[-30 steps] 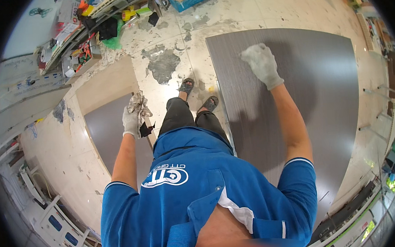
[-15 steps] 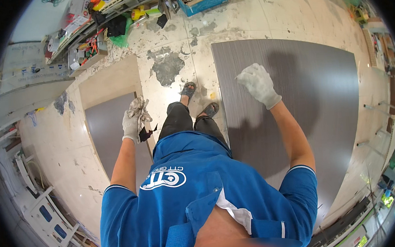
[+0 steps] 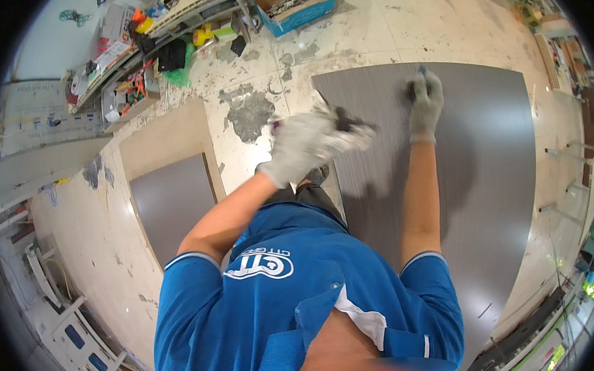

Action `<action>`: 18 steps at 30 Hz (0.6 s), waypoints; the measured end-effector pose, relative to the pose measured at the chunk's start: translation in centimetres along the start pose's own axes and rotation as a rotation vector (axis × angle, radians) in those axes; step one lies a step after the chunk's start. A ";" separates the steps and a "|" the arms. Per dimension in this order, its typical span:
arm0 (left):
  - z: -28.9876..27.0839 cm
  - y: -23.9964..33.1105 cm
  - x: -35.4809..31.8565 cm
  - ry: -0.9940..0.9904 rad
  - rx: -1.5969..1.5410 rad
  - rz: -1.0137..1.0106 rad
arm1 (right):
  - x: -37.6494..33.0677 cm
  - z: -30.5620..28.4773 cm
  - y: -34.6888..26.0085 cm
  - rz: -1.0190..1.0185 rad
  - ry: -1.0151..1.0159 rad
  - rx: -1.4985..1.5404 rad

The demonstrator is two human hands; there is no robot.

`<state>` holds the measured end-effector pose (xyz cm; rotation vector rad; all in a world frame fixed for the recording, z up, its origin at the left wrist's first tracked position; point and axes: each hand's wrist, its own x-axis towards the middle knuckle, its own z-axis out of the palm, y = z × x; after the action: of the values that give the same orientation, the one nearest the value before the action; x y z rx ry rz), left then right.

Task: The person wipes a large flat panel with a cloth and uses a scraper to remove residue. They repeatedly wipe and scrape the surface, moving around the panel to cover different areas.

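Head view shows my gloved right hand [image 3: 425, 103] pinching a small dark tool near the far edge of the large grey laminate panel [image 3: 487, 174] lying on the floor, my gloved left hand [image 3: 308, 144] closed around another dark tool above the panel's near-left edge, and either could slip and gouge the surface.

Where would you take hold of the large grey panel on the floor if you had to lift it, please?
Probably by the long left edge of the large grey panel, near the shoes. It lies flat with no handle, so only edges offer grip, and both gloved hands, left hand and right hand, are over it.

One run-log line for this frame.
left hand: gloved, holds dark tool, over panel | right hand: gloved, on panel | panel: grey, flat on floor
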<state>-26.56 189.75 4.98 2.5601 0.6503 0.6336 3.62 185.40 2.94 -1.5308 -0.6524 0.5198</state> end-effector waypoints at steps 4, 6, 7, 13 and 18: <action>2.6 1.6 6.1 0.069 0.133 0.363 | -7.3 -4.5 -1.4 0.088 0.206 -0.037; 3.3 -1.0 7.1 -0.032 0.111 0.016 | -10.8 -5.9 -1.5 0.110 0.253 -0.062; 3.8 -3.1 7.6 -0.041 0.098 -0.107 | -12.6 -6.4 -1.3 0.131 0.284 -0.066; 4.6 -18.2 12.3 0.093 -0.451 -0.585 | -17.7 -5.1 0.9 0.217 0.503 -0.056; 1.4 -22.9 11.5 -0.134 -0.887 -0.610 | -15.1 -1.8 0.8 0.253 0.705 -0.114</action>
<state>-24.47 213.84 -3.77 1.4685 0.8129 0.3955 -6.12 173.79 1.37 -1.7723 0.0587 0.1018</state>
